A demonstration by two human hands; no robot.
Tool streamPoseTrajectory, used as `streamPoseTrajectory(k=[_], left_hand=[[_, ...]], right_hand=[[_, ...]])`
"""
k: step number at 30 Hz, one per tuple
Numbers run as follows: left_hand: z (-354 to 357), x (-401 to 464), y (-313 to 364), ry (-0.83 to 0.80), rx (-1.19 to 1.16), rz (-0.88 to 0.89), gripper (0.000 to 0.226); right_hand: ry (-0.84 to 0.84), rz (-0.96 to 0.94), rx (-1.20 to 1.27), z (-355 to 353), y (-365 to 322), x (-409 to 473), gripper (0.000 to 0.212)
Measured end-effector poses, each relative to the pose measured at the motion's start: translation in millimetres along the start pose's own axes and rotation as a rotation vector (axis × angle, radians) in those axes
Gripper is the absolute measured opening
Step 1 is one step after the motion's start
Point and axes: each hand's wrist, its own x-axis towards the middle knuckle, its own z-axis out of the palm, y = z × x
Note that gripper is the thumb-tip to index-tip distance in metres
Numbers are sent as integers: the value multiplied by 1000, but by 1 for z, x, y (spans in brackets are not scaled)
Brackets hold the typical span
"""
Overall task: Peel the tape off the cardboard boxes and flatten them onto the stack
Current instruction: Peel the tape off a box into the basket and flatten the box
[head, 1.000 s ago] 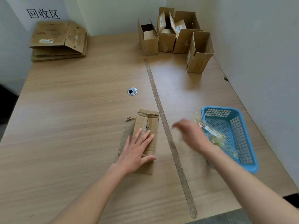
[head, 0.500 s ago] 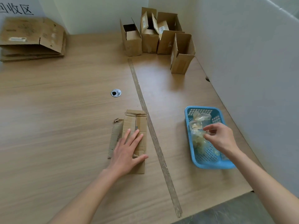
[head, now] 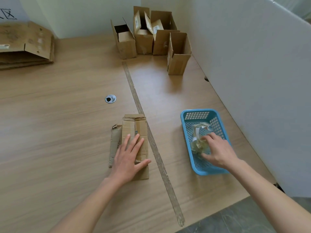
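Cardboard dominates the wide wood-grain surface (head: 67, 115): a stack of flattened brown boxes (head: 25, 44) lies at the far left corner and four upright open brown cartons (head: 151, 39) cluster by the far wall. Near the middle, a small flattened brown cardboard box (head: 134, 126) lies pressed under the left hand (head: 127, 158), fingers straight and spread. To the right, the right hand (head: 218, 152) reaches into a blue plastic mesh basket (head: 196, 115), fingers curled on a wad of crumpled clear tape (head: 199, 142).
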Motion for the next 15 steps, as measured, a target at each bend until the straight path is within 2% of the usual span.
streamPoseTrajectory(k=[3, 5, 8, 12, 15], left_hand=[[-1, -1, 0, -3, -1, -1, 89], [-2, -2, 1, -8, -13, -2, 89], [-3, -2, 2, -25, 2, -8, 88], [-4, -2, 3, -30, 0, -13, 88], [-4, -3, 2, -29, -5, -10, 88]], right_hand=[[66, -3, 157, 1, -3, -1, 47], [66, 9, 210, -1, -5, -1, 41], [215, 28, 259, -9, -4, -2, 40], [355, 77, 307, -16, -7, -4, 19], [415, 119, 257, -13, -11, -7, 20]])
